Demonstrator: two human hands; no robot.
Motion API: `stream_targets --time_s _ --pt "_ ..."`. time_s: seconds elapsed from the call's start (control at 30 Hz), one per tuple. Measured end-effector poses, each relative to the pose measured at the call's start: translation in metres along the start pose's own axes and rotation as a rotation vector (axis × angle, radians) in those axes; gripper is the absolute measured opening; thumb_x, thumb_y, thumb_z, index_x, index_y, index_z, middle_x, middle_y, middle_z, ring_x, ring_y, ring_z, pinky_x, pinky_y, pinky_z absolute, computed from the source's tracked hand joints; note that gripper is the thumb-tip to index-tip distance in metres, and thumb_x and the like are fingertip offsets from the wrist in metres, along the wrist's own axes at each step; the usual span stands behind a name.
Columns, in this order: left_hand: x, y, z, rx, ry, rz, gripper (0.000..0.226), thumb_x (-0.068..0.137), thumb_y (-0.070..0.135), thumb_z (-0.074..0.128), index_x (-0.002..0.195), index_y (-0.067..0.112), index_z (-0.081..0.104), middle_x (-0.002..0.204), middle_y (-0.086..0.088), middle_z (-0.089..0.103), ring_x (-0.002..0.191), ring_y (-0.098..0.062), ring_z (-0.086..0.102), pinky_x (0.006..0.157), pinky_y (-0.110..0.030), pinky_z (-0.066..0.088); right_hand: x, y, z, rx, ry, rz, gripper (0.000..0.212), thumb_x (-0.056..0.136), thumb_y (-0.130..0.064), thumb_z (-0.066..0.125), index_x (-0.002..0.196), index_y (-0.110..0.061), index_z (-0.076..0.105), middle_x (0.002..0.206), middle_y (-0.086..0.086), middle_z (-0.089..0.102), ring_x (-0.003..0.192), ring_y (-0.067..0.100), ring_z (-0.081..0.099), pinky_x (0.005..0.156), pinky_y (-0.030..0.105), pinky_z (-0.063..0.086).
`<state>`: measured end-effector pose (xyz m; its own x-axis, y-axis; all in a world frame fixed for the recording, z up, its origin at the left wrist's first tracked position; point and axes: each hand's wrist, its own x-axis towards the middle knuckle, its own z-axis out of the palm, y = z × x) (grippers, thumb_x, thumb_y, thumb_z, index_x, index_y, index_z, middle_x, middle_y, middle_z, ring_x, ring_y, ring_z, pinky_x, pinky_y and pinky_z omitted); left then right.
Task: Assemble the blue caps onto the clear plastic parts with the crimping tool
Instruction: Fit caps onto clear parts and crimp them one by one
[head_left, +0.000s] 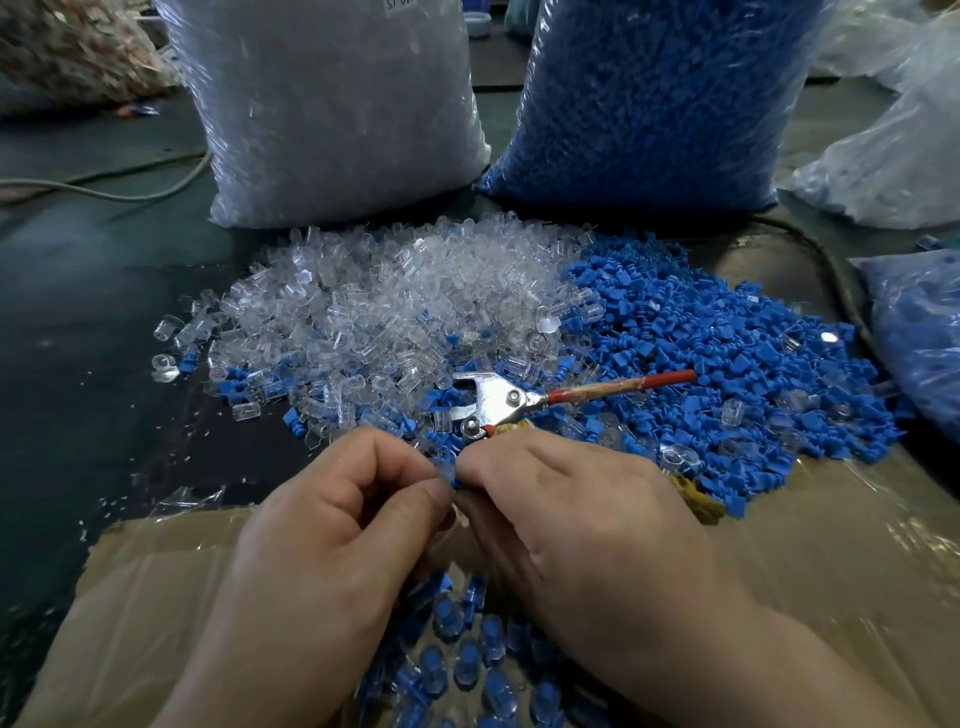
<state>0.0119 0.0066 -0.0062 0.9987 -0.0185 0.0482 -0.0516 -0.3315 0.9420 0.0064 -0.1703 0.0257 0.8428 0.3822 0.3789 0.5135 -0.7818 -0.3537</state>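
My left hand (343, 525) and my right hand (561, 519) meet fingertip to fingertip at the middle of the view, pinching a small part between them; only a sliver of blue cap (455, 479) shows, with a bit of clear plastic above it. The metal crimping tool (493, 400) with red handles pokes out past my right hand, one handle hidden under that hand, the other (623, 387) lying over the pile. A heap of clear plastic parts (384, 312) lies beyond, with a heap of blue caps (717, 364) to its right.
Assembled blue-and-clear pieces (467, 644) fill a cardboard box (156, 597) lined with plastic under my wrists. Two tall bags stand behind the heaps: clear parts (332, 104) on the left, blue caps (660, 98) on the right. Another blue-filled bag (924, 332) lies far right. A cable (104, 192) crosses the dark table at the left.
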Motion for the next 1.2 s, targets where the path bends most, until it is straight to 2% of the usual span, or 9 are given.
stream_targets --time_s 0.23,0.43,0.57,0.7,0.8,0.87,0.97,1.1,1.2 --pt "0.003 0.004 -0.001 -0.333 -0.075 -0.110 0.032 0.057 0.046 0.074 0.073 0.018 0.070 0.053 -0.014 0.058 0.046 -0.023 0.050 0.041 -0.023 0.038 0.000 0.000 -0.002 0.119 0.016 -0.017 0.024 0.099 -0.039 0.043 0.100 -0.024 0.062 0.088 -0.010 0.060 0.076 0.015 0.058 0.058 0.038 0.048" --pt "0.001 0.006 0.003 -0.269 -0.064 0.029 0.038 0.064 0.044 0.073 0.099 0.028 0.076 0.069 -0.009 0.069 0.054 -0.020 0.060 0.048 -0.029 0.048 0.000 0.001 -0.002 0.064 -0.029 -0.034 0.011 0.090 -0.027 0.060 0.099 -0.022 0.062 0.088 -0.007 0.060 0.077 0.016 0.058 0.057 0.037 0.050" --pt "0.001 0.004 0.003 -0.163 -0.051 0.090 0.032 0.064 0.045 0.073 0.094 0.033 0.073 0.071 -0.003 0.071 0.058 -0.019 0.064 0.053 -0.034 0.052 0.000 0.001 -0.002 0.032 0.037 -0.067 0.018 0.092 -0.029 0.054 0.100 -0.018 0.065 0.092 -0.003 0.063 0.079 0.019 0.059 0.058 0.038 0.050" --pt "0.002 0.003 0.001 -0.166 0.053 0.054 0.035 0.059 0.051 0.074 0.090 0.034 0.072 0.068 0.000 0.070 0.056 -0.020 0.065 0.056 -0.039 0.052 0.004 0.010 -0.007 -0.139 -0.023 0.030 0.040 0.091 -0.040 0.048 0.126 -0.023 0.054 0.123 0.000 0.060 0.114 0.021 0.053 0.097 0.039 0.047" --pt "0.004 0.003 -0.003 -0.137 0.105 0.030 0.038 0.056 0.053 0.074 0.090 0.037 0.072 0.069 0.006 0.069 0.058 -0.013 0.065 0.054 -0.029 0.051 0.008 0.025 -0.015 -0.338 -0.244 0.317 0.069 0.087 -0.060 0.046 0.143 -0.036 0.015 0.150 -0.002 0.029 0.139 0.024 0.024 0.115 0.042 0.016" --pt "0.006 0.002 -0.003 -0.192 0.112 0.012 0.033 0.058 0.043 0.079 0.090 0.036 0.073 0.070 0.007 0.069 0.059 -0.010 0.063 0.050 -0.023 0.050 0.008 0.036 -0.017 -0.409 -0.333 0.365 0.072 0.083 -0.070 0.032 0.143 -0.037 0.010 0.148 -0.005 0.029 0.136 0.023 0.025 0.114 0.041 0.020" --pt "0.007 0.001 -0.002 -0.237 0.101 -0.013 0.024 0.064 0.029 0.078 0.088 0.033 0.074 0.068 0.006 0.068 0.057 -0.010 0.061 0.047 -0.021 0.050 0.010 0.041 -0.019 -0.443 -0.379 0.388 0.075 0.075 -0.075 0.021 0.140 -0.038 0.020 0.138 -0.010 0.042 0.126 0.021 0.035 0.106 0.042 0.031" --pt "0.007 0.004 -0.003 -0.273 0.097 -0.012 0.037 0.053 0.039 0.091 0.085 0.034 0.074 0.069 0.003 0.068 0.058 -0.012 0.062 0.045 -0.020 0.048 0.015 0.045 -0.016 -0.455 -0.360 0.382 0.070 0.076 -0.072 0.024 0.134 -0.035 0.036 0.123 -0.009 0.054 0.117 0.022 0.040 0.100 0.043 0.033" --pt "0.007 0.006 -0.001 -0.335 0.120 -0.024 0.040 0.049 0.047 0.078 0.085 0.030 0.075 0.067 0.001 0.067 0.054 -0.011 0.060 0.043 -0.019 0.047 0.017 0.047 -0.017 -0.463 -0.326 0.393 0.063 0.081 -0.068 0.021 0.130 -0.035 0.040 0.114 -0.009 0.056 0.111 0.019 0.041 0.101 0.042 0.029"
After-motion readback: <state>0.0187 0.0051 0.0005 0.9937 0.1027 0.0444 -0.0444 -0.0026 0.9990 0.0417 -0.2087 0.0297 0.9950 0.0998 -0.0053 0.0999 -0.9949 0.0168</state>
